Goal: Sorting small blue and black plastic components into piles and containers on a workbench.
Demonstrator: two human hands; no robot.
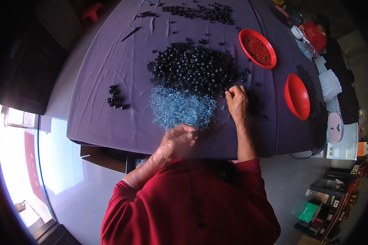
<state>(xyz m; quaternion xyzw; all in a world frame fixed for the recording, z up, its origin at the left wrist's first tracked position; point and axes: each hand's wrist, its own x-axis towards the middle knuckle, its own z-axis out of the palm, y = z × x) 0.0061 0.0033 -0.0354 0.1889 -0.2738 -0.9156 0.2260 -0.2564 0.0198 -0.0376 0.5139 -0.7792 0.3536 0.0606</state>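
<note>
left grip (176, 139): dark piece (194, 133), too small to tell | far blue beads (150, 1): cut off at top

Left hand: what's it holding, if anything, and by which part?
The left hand seems to pinch a small round black bead; the gripped part is unclear.

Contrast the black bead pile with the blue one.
The black pile has chunky beads; the blue pile, much smaller pieces. The blue pile looks pale, the black pile dark. The blue pile lies nearer the left hand than the black pile. Both lie loose on purple cloth.
</note>
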